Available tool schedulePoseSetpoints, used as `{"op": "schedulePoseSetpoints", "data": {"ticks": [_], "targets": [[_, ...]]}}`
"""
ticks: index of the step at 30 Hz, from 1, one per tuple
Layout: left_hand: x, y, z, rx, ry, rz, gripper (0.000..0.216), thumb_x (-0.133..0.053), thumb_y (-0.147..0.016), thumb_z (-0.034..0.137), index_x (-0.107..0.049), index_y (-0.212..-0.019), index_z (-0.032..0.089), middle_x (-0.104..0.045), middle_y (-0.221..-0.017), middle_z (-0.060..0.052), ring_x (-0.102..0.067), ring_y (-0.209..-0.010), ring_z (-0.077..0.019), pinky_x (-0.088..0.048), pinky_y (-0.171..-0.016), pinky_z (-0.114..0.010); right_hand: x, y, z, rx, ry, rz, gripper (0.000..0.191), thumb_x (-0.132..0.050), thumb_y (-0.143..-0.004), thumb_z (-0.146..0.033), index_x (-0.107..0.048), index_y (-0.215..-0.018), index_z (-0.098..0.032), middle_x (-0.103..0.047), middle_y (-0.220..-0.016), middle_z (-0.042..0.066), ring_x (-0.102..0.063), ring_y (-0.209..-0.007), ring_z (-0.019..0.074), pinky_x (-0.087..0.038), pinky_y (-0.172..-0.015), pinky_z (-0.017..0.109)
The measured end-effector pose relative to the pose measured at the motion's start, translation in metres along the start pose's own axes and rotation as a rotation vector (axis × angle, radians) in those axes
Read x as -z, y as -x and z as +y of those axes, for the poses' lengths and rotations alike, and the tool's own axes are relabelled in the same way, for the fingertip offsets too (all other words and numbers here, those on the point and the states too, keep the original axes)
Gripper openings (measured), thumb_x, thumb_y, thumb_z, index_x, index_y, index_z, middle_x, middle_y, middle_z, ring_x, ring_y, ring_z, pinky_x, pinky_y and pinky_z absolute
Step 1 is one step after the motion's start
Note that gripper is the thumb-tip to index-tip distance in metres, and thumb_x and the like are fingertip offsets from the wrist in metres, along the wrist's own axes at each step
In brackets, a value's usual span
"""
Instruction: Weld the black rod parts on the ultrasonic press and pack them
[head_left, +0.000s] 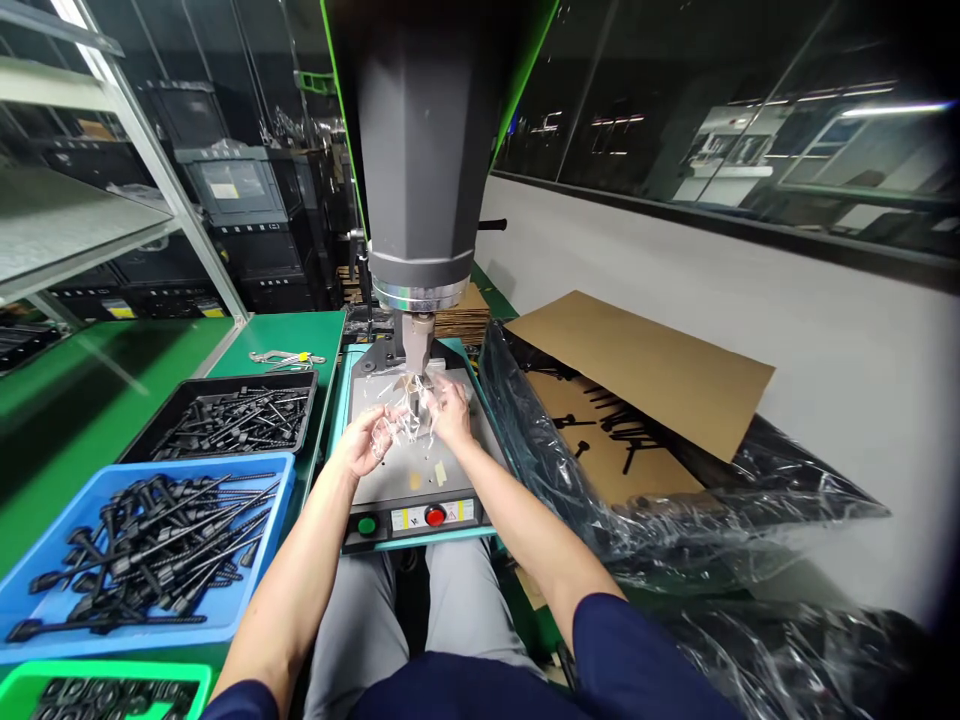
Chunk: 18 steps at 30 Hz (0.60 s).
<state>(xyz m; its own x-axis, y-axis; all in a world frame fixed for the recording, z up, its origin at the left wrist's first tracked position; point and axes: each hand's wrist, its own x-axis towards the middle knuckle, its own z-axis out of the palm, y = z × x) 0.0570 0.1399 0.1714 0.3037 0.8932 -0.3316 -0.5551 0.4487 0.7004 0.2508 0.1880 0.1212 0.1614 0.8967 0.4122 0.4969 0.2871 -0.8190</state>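
My left hand (365,440) is curled at the left side of a tangle of thin white strands (405,428), its fingertips closed on them. At the right, my right hand (451,410) has bent fingers on the same tangle, close under the tapered metal tip (418,345) of the press. What lies beneath the strands is partly hidden. Both hands are above the grey metal base plate (390,485) of the machine. A green button (367,525) and a red button (435,515) sit on its front panel.
Left stand a blue tray (281,470) of long black plastic parts, a black tray (127,452) of similar ones and a green tray (199,672) of small black pieces. Pliers (285,357) lie behind. Right, a plastic-lined box (555,470) holds black parts under a cardboard sheet (645,360).
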Motion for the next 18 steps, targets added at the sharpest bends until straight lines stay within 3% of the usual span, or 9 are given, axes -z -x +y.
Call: {"op": "schedulePoseSetpoints", "data": {"ticks": [3, 6, 10, 14, 18], "targets": [[-0.004, -0.001, 0.005, -0.014, -0.005, -0.006, 0.015, -0.069, -0.080, 0.024, -0.056, -0.080, 0.015, -0.073, -0.100, -0.008, -0.066, -0.059, -0.0090, -0.050, -0.042, -0.014, -0.001, -0.026, -0.007, 0.104, 0.107, -0.061, 0.042, -0.066, -0.083, -0.033, -0.063, -0.123, -0.019, -0.057, -0.119, 0.013, -0.055, -0.111, 0.0280, -0.045, -0.101, 0.044], [-0.007, -0.004, 0.007, -0.029, -0.006, 0.002, 0.016, -0.070, -0.078, 0.023, -0.056, -0.079, 0.015, -0.073, -0.099, -0.009, -0.067, -0.060, -0.0096, -0.051, -0.043, -0.015, -0.003, -0.046, -0.011, 0.132, 0.163, -0.183, 0.023, -0.068, -0.082, -0.028, -0.071, -0.102, -0.018, -0.060, -0.114, 0.012, -0.054, -0.114, 0.0287, -0.043, -0.105, 0.045], [-0.006, -0.010, 0.006, -0.067, 0.006, 0.050, 0.016, -0.070, -0.075, 0.020, -0.055, -0.080, 0.016, -0.074, -0.100, -0.010, -0.068, -0.061, -0.0113, -0.051, -0.043, -0.016, 0.004, -0.054, -0.019, 0.218, 0.128, -0.176, 0.018, -0.062, -0.086, -0.027, -0.070, -0.097, -0.016, -0.061, -0.115, 0.013, -0.055, -0.113, 0.0258, -0.042, -0.105, 0.041], [0.003, -0.015, -0.002, -0.117, -0.057, 0.105, 0.021, -0.073, -0.072, 0.024, -0.056, -0.082, 0.017, -0.074, -0.104, -0.010, -0.069, -0.063, -0.0124, -0.050, -0.044, -0.017, 0.030, -0.025, -0.021, 0.135, 0.038, -0.260, 0.025, -0.058, -0.088, -0.031, -0.068, -0.107, -0.018, -0.066, -0.100, 0.007, -0.060, -0.094, 0.0219, -0.048, -0.093, 0.039], [0.016, -0.017, -0.012, -0.175, -0.271, 0.214, 0.030, -0.076, -0.066, 0.035, -0.057, -0.080, 0.017, -0.074, -0.098, -0.012, -0.070, -0.068, -0.0165, -0.052, -0.051, -0.023, 0.070, 0.035, -0.017, -0.062, -0.098, -0.504, 0.029, -0.062, -0.082, -0.035, -0.068, -0.106, -0.018, -0.067, -0.087, 0.002, -0.061, -0.082, 0.0186, -0.049, -0.081, 0.033]]}}
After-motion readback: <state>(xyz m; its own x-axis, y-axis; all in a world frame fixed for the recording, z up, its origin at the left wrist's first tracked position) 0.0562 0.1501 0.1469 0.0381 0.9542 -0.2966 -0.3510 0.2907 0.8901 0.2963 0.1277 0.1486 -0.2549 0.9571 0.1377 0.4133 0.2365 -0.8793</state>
